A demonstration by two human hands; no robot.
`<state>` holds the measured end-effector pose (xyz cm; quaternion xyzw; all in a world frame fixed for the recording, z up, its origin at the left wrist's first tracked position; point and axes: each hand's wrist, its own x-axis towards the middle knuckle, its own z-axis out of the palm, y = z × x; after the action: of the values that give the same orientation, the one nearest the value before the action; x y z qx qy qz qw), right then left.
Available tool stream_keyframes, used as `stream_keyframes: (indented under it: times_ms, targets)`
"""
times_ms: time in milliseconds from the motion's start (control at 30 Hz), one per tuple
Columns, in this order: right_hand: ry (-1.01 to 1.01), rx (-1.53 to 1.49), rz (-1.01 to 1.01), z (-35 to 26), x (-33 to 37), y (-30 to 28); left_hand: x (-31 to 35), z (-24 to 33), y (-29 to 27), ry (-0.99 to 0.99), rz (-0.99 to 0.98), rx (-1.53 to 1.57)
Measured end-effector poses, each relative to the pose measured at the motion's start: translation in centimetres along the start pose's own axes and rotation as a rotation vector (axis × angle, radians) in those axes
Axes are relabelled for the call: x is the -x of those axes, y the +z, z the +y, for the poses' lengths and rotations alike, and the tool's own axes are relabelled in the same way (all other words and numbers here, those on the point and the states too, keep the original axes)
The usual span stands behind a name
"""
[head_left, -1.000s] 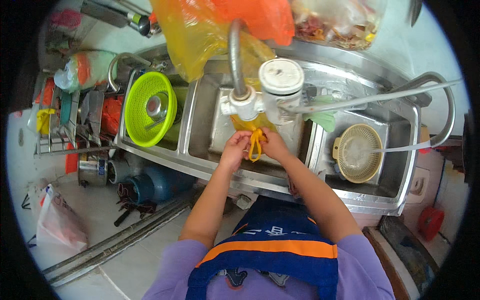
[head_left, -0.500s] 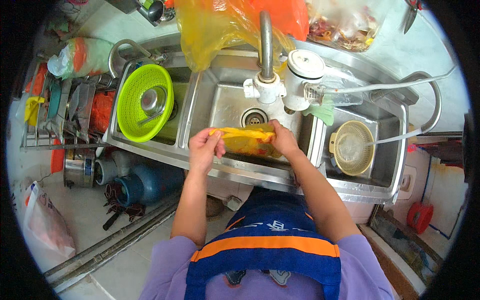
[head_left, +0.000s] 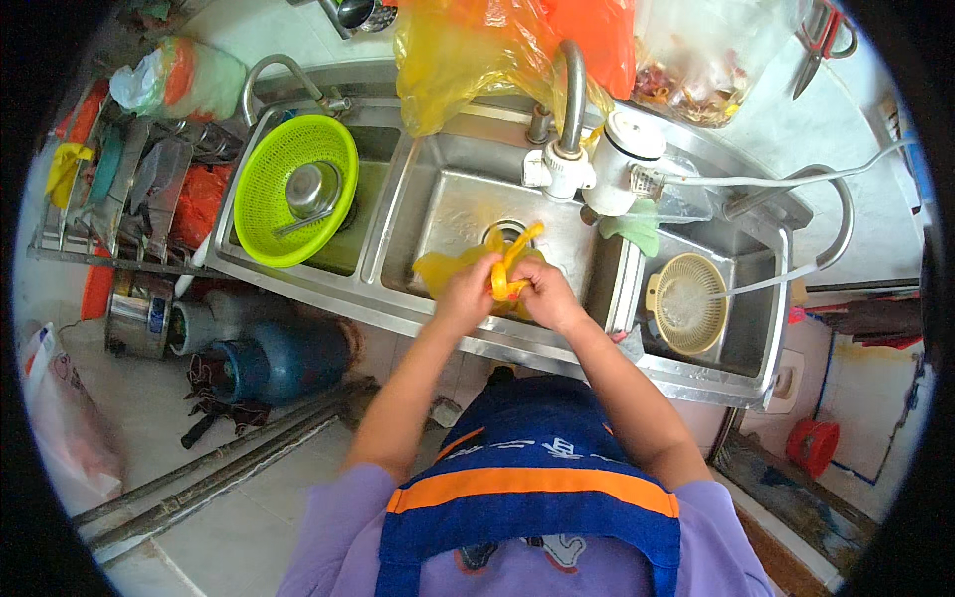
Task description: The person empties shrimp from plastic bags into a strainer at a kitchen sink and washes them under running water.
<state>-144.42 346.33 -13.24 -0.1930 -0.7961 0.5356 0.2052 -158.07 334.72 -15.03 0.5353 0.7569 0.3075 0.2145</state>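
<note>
Over the middle basin of the steel sink [head_left: 408, 298], both hands grip a yellow plastic bag [head_left: 436, 271]. My left hand [head_left: 472, 297] is closed on one side of its gathered top. My right hand [head_left: 545, 295] pinches the other side, close beside the left. A twisted loop of the bag's top stands up between the fingers. Below the hands, the bag's body hangs toward the drain and is partly covered by them. What the bag contains cannot be made out.
A lime-green colander [head_left: 261, 247] with a metal bowl [head_left: 313, 189] stands in the left basin. Water runs into a beige basket [head_left: 686, 323] in the right one. A white filter faucet [head_left: 563, 175] overhangs the middle basin. Yellow and red bags [head_left: 438, 90] hang behind.
My hands have drawn together from a wide hold. The bag's stretched top edge is now bunched and looped between them. The view has shifted a little.
</note>
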Motion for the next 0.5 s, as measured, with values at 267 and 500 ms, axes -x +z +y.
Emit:
stream_keyframes:
  times_ms: [267, 500]
  targets:
    - [0.371, 0.348, 0.041, 3.1, 1.6, -4.2, -0.1, -4.3, -5.2, -0.263, 0.116, 0.467]
    - [0.257, 0.309, -0.115, 2.4, 2.9, -1.4, -0.3, 0.8, -2.6, -0.009, -0.447, -0.308]
